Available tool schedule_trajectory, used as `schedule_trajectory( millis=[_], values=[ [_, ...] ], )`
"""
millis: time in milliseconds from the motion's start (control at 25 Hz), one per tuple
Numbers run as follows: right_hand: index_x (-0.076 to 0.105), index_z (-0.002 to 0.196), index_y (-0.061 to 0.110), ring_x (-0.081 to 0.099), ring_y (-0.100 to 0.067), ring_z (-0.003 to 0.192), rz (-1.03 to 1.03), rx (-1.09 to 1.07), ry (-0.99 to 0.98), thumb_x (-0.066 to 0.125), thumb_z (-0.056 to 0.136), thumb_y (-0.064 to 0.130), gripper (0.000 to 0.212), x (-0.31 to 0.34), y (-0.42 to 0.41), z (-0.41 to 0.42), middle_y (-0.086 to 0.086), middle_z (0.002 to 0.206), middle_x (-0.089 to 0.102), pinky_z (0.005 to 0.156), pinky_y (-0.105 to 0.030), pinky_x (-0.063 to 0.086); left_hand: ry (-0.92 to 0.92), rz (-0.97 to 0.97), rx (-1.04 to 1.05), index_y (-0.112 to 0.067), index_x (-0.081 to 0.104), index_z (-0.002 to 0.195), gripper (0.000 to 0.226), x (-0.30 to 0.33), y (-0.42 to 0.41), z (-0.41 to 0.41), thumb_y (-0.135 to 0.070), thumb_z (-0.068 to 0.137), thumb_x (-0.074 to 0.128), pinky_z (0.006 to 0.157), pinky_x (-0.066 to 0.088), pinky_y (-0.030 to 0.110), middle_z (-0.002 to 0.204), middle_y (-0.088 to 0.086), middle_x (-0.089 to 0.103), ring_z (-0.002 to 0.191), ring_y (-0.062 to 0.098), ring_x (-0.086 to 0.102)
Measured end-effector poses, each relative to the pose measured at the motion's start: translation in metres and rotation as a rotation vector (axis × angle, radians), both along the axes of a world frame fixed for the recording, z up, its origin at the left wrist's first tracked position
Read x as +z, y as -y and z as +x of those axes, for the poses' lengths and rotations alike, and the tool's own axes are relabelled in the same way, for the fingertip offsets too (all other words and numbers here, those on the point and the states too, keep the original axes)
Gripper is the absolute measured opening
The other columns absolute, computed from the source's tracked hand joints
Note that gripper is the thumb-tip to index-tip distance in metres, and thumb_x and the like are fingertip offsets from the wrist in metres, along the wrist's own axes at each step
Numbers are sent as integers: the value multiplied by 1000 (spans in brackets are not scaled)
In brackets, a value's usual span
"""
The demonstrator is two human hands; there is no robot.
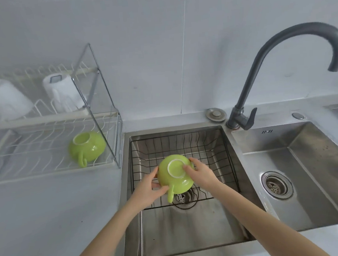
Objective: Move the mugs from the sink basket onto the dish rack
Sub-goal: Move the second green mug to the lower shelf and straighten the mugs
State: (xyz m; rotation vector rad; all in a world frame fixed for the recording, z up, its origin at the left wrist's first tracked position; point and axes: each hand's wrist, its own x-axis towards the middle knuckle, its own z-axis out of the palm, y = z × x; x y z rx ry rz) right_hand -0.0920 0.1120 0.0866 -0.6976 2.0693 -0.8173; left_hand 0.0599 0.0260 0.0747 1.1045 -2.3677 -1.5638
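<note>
We gripped the upturned green mug (pixel 176 174) over the sink basket (pixel 216 150) | left hand (pixel 148 187) and right hand (pixel 201 172) clasped its sides | second green mug (pixel 87 147) sat on dish rack (pixel 45 157)

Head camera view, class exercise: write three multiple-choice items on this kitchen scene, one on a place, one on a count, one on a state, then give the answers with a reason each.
1. Where does the green mug already on the dish rack sit?
A. lower shelf
B. upper shelf
C. counter beside the tap

2. How many green mugs show in all?
A. one
B. two
C. four

3. How is the mug over the sink basket held?
A. upright by one hand
B. lying untouched in the basket
C. upside down between both hands

Answers: 1 A, the racked green mug rests on the dish rack lower wires. 2 B, it plus the held mug. 3 C, its base faces up, left hand and right hand on its sides above the sink basket.
</note>
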Motion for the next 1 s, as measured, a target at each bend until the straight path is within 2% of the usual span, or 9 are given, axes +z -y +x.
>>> schedule_trajectory(
  millis=[80, 200, 360, 440, 520, 640, 760, 880, 1000],
  values=[
    [28, 144, 24, 39, -28, 131, -6, 12, -13, 41, 94, 38, 54, 5, 0, 17, -14, 141, 44, 103, -33, 36, -10, -29, 0, -17, 24, 141, 71, 3, -2, 21, -7, 82, 62, 83, 50, 27, 128, 7, 47, 83, 10, 56],
    [27, 145, 22, 36, -27, 133, -24, 32, -38, 40, 95, 38, 54, 9, 5, 43, -14, 140, 46, 103, -34, 35, 1, -94, -2, -16, 22, 142, 74, 10, -2, 49, -11, 81, 64, 72, 46, 12, 126, 2, 45, 82, 5, 56],
    [25, 146, 21, 38, -28, 131, -45, 70, -41, 38, 96, 39, 55, 15, 20, 86, -17, 141, 44, 92, -29, 37, 6, -141, 109, -13, 27, 140, 73, 16, 7, 91, -14, 79, 67, 84, 44, 23, 130, 11, 45, 91, 16, 54],
    [25, 146, 20, 39, -28, 131, -55, 76, -57, 37, 96, 39, 55, 16, 24, 96, -17, 142, 42, 90, -28, 37, 3, -128, 136, -13, 29, 138, 71, 20, 11, 99, -13, 78, 68, 82, 44, 24, 125, 10, 45, 87, 16, 55],
    [26, 146, 19, 41, -29, 130, -75, 96, -55, 36, 96, 39, 55, 21, 43, 139, -16, 140, 43, 91, -28, 39, -12, -151, 162, -14, 28, 137, 72, 23, 24, 141, -15, 77, 69, 79, 43, 24, 120, 7, 44, 81, 13, 55],
    [27, 145, 20, 41, -29, 130, -103, 96, -95, 37, 96, 39, 54, 26, 51, 153, -15, 139, 45, 96, -32, 40, 0, -166, 162, -17, 17, 142, 84, 23, 31, 154, -19, 77, 70, 77, 39, 22, 121, 9, 42, 74, 4, 52],
    [30, 144, 19, 40, -29, 131, -131, 112, -129, 40, 95, 38, 53, 32, 70, 181, -15, 139, 45, 98, -33, 39, -11, -201, 153, -21, 17, 142, 85, 26, 47, 181, -21, 76, 70, 73, 40, 17, 126, 9, 40, 70, -1, 53],
    [35, 141, 18, 45, -28, 125, -152, 117, -145, 42, 95, 38, 51, 38, 87, 204, -17, 134, 50, 85, -27, 38, -31, -225, 149, -21, 20, 142, 83, 29, 64, 203, -20, 76, 71, 60, 45, 9, 127, 5, 41, 68, 2, 55],
    [35, 141, 17, 47, -29, 122, -164, 148, -182, 44, 94, 38, 52, 41, 103, 221, -17, 129, 53, 85, -28, 39, -43, -244, 153, -22, 20, 142, 83, 34, 83, 220, -19, 76, 71, 62, 44, 9, 125, 3, 41, 72, 9, 56]
  ],
)
